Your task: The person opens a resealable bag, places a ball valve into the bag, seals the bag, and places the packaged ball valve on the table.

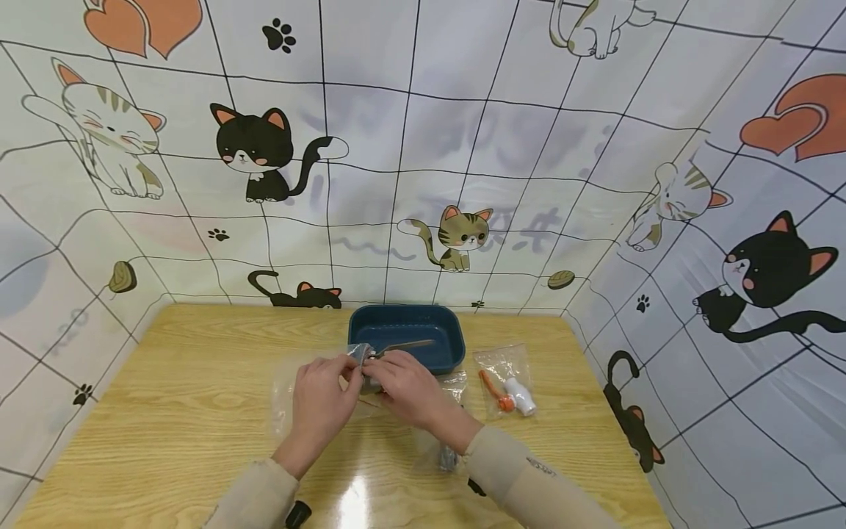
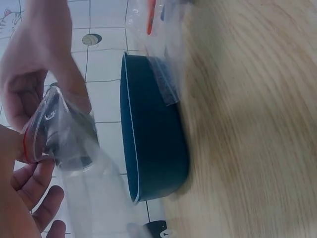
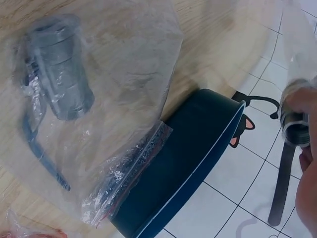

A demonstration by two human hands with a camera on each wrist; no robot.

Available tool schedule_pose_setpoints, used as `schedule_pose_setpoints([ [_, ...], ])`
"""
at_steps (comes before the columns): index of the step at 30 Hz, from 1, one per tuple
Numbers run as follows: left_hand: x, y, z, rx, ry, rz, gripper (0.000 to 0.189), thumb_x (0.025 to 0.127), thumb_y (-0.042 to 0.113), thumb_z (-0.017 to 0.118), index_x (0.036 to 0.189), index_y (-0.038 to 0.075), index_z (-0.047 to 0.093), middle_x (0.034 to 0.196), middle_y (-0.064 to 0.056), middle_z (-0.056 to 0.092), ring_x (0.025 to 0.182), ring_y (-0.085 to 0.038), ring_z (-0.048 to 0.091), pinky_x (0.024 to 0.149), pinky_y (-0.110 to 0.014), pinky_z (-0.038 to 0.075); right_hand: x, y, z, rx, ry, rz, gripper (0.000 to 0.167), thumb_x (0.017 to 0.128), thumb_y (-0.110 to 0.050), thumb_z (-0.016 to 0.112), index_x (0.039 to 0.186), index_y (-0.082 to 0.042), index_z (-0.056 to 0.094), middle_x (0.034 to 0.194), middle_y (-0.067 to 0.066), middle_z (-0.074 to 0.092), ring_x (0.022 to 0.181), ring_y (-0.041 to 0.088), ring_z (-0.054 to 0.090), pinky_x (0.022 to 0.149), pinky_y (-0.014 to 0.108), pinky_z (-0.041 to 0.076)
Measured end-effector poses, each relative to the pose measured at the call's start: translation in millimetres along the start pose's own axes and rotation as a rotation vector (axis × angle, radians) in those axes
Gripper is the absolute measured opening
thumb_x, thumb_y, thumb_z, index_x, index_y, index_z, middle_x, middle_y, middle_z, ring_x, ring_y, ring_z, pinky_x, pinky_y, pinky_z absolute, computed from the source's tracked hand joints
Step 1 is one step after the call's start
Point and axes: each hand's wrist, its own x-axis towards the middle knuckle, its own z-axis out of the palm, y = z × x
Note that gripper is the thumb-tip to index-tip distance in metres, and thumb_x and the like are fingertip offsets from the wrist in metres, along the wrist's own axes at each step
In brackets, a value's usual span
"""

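Observation:
My left hand (image 1: 322, 398) pinches the mouth of a clear zip bag (image 2: 74, 124) that has a red seal strip. Opposite it, my right hand (image 1: 411, 391) holds a hollow grey metal cylinder (image 3: 293, 130) with its fingers at the bag's mouth. From the cylinder a long, flat, dark strip (image 3: 283, 191) sticks out, like a handle. Seen from the left wrist, a shiny round form shows through the plastic. Both hands are raised just in front of a dark blue basin (image 1: 449, 338).
Flat on the table, a second zip bag (image 3: 143, 64) holds a blue-grey cylinder (image 3: 62, 69) and a bent blue-grey rod (image 3: 42, 153). Right of the basin, another bag (image 1: 505, 356) contains an orange stick (image 1: 490, 385) and a white bottle (image 1: 520, 397). A black object (image 1: 299, 513) lies near the front edge.

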Motion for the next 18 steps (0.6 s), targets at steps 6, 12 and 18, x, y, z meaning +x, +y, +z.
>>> schedule_pose_setpoints([
  [6,2.6,-1.1,-2.2,-0.027,-0.016,-0.038,0.005,0.085,0.018,0.070,0.083,0.015,0.072,0.069,0.005,0.068,0.075,-0.022,0.063,0.084,-0.047,0.046,-0.8,0.8,2.6,-0.014,0.053,-0.163,0.036,0.079,-0.016,0.078,0.114,-0.014,0.069,0.114,-0.004,0.071,0.109,0.010,0.064,0.103,0.026,0.047],
  [12,4.1,-6.0,-7.1,-0.049,-0.079,0.037,0.011,0.093,0.020,0.065,0.092,0.015,0.074,0.079,0.002,0.073,0.078,-0.022,0.067,0.087,-0.048,0.045,-0.2,2.2,3.5,-0.011,0.078,-0.193,0.036,0.080,-0.014,0.077,0.116,-0.016,0.071,0.114,-0.006,0.072,0.109,0.010,0.064,0.103,0.026,0.047],
  [18,11.2,-14.8,-10.7,-0.036,-0.162,0.122,0.022,0.094,0.019,0.063,0.115,0.013,0.070,0.094,-0.002,0.073,0.092,-0.027,0.066,0.089,-0.052,0.046,2.5,3.5,5.0,0.006,0.098,-0.250,0.031,0.086,-0.015,0.073,0.117,-0.016,0.070,0.116,-0.006,0.072,0.112,0.011,0.065,0.105,0.028,0.046],
])
